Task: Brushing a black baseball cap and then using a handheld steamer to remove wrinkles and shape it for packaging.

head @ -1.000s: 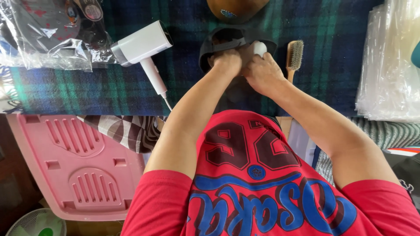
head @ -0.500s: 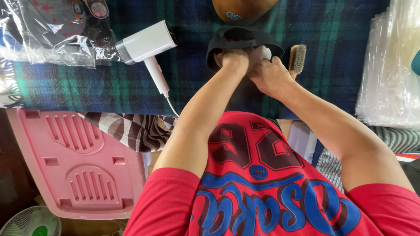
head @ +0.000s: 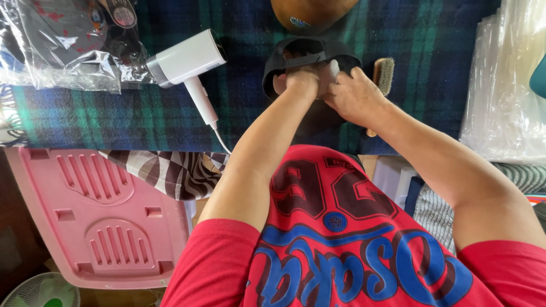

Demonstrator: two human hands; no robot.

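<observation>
1. Hands are seen meeting at about 12 o'clock in the head view, over a worktop (head: 170, 122) covered by a dark blue and green plaid cloth.
2. The left hand (head: 300, 82) is closed around the rear edge of a black cap (head: 310, 52), with its fingers tucked into the opening and largely hidden.
3. The right hand (head: 355, 96) is curled, and a small white object (head: 331, 70) is pinched at its fingertips and pressed against the cap beside the left hand; what the object is cannot be told.
4. The cap is lying on the cloth at 12 o'clock, its opening turned upward, just below a brown rounded object (head: 310, 10) at the top edge.
5. A wooden brush (head: 383, 77) is lying at 1 o'clock, just beside the right hand, bristles showing.
6. A white hair dryer (head: 187, 59) is lying at 11 o'clock, well apart from the hands, with its handle pointed toward the near edge of the worktop and its cord trailing off it.
7. Dark items wrapped in clear plastic (head: 62, 45) are seen at 10 o'clock, near the dryer's head.
8. A stack of clear plastic bags (head: 503, 85) is seen at 2 o'clock.
9. A pink plastic panel (head: 96, 216) is seen at 8 o'clock, below the worktop, with a small fan (head: 40, 293) at the bottom left corner.
10. A red shirt (head: 341, 250) with blue and dark lettering is seen at 6 o'clock.
</observation>
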